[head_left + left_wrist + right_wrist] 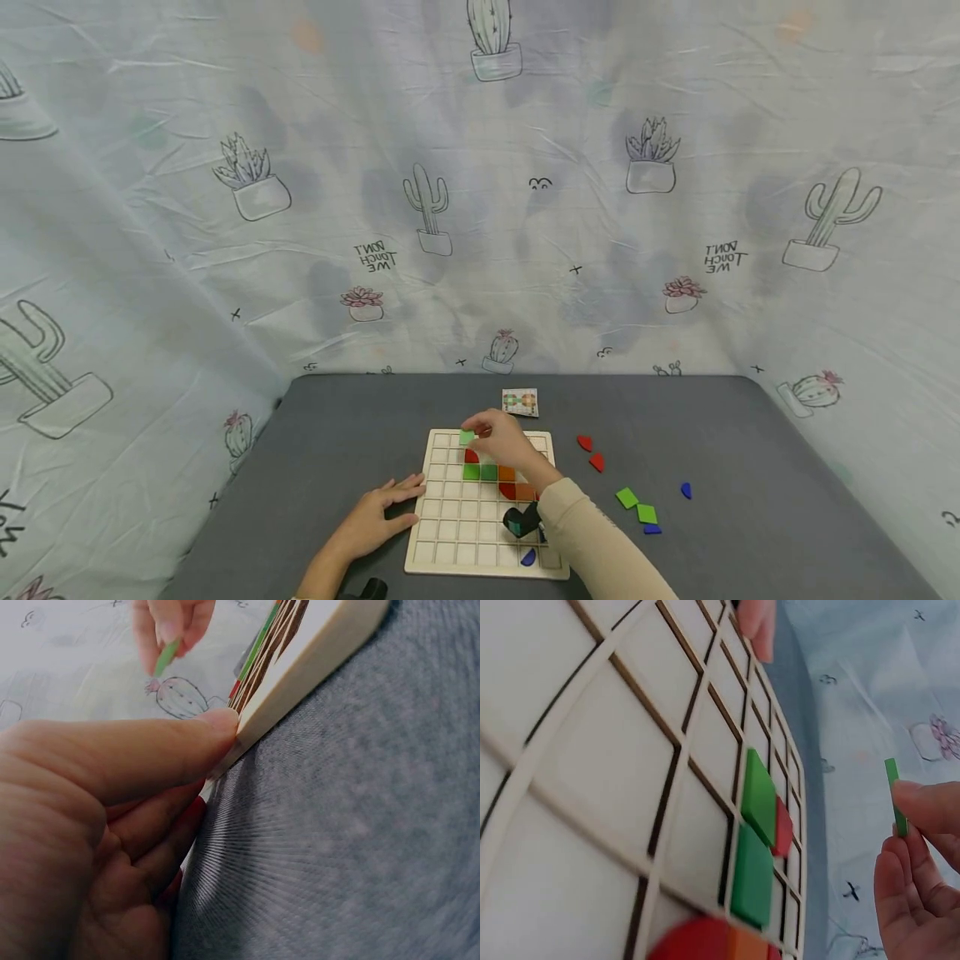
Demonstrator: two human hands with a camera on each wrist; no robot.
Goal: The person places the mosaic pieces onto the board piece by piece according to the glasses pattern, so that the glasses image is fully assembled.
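Note:
A light wooden grid board (448,531) lies on the grey table. My right hand (501,437) pinches a light green square tile (892,771) between thumb and fingers, above the board's far rows. Below it on the grid sit a red tile (472,457), a green tile (760,795), a darker green tile (751,876) and several orange and red tiles. My left hand (372,518) rests by the board's left side; its thumb (180,750) and fingertips touch the edge. The right forearm hides part of the board's right side.
A printed pattern card (520,402) lies behind the board. To the right are loose red tiles (585,443), green squares (626,498) and blue pieces (686,491). A blue piece (528,557) lies on the board's near row. A cactus-print curtain (480,208) hangs behind the table.

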